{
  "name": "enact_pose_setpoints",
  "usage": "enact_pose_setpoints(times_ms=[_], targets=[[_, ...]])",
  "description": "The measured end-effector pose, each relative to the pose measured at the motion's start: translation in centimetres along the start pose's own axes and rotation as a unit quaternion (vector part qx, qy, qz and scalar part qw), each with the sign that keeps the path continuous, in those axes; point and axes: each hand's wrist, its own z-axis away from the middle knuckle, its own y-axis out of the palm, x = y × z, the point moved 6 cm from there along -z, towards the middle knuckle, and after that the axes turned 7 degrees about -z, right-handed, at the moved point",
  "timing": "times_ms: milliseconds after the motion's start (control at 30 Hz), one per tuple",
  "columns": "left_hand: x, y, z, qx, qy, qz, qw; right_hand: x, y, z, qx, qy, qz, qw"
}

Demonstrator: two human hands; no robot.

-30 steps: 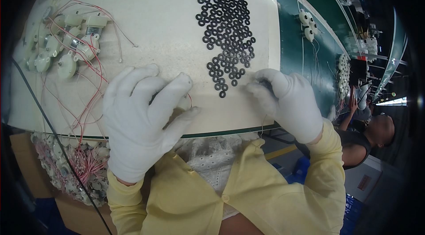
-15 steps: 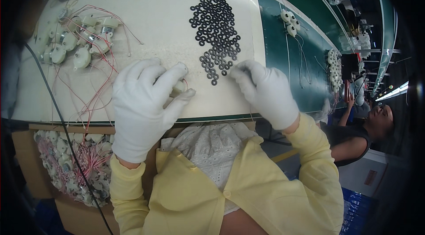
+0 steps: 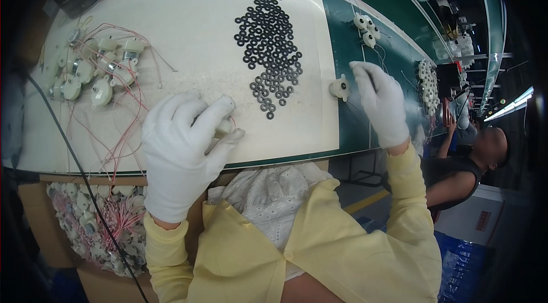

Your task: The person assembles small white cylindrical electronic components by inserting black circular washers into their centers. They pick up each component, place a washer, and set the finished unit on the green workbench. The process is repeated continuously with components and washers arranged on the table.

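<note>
My left hand [image 3: 181, 149], in a white glove, is closed on a small cream plastic motor [image 3: 224, 127] at the table's front edge; the fingers hide most of it. Over the green surface at right, my gloved right hand [image 3: 381, 100] has its fingers stretched out, with nothing visible in them. Just left of it, apart from the fingers, lies a cream motor [image 3: 340, 88] with a dark centre. Many black rubber rings [image 3: 268, 46] are spread on the white tabletop [image 3: 200, 35] between and beyond my hands.
Several cream motors with red and white wires [image 3: 103, 69] lie tangled at left. More motors sit on the green surface [image 3: 366, 29] at far right. Below the table edge, a cardboard box [image 3: 97, 223] holds many motors. A black cable crosses the left side. Another person [image 3: 456, 183] is at right.
My right hand has moved right and away from the rings, onto the green surface. A cream motor now shows beside it. My left hand keeps its hold, and the view has shifted slightly.
</note>
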Motion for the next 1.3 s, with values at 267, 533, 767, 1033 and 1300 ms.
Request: enact_pose_setpoints(times_ms=[267,533,767,1033,1300], targets=[[-0.3,0.0,-0.3,0.016,0.020,-0.015,1.000,1.0,0.3,0.5,-0.021,-0.206,0.250,0.946],[-5.2,-3.7,-0.8,-0.065,0.084,-0.002,0.994,6.9,4.6,5.3,0.166,-0.142,-0.354,0.909],[-9.2,-3.2,-4.9,-0.191,0.088,0.041,0.977,9.4,10.9,6.5,0.260,0.201,-0.812,0.482],[5.8,-3.7,-6.3,-0.070,-0.081,-0.406,0.908,-0.9,2.6,4.8,0.205,0.261,-0.618,0.712],[1.8,-2.4,-5.5,-0.039,-0.038,-0.295,0.954,4.6,2.4,1.5,0.138,-0.182,0.029,0.973]])
